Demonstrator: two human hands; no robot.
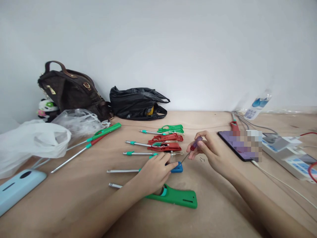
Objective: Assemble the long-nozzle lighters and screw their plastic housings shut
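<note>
My left hand [157, 173] presses a blue long-necked gas lighter [177, 168] down on the table, its fingers closed around the handle and covering much of it. In my right hand [209, 148] a screwdriver [196, 143] with a purple and red handle is pinched, slanting down with its tip at the blue handle. Small screws [202, 159] lie beside the right hand. Nearer me, partly under my left hand, rests a green lighter [182, 197]. Beyond the hands are opened lighters with red casings [173, 146] and a green casing [175, 128], their inner parts exposed.
More lighters [99, 135] lie at left beside white plastic bags [37, 135] and a light-blue device [22, 188]. A dark backpack [71, 89] and black bag [135, 102] stand by the wall. At right are a phone [232, 145], power strip [284, 155] and tilted bottle [257, 104].
</note>
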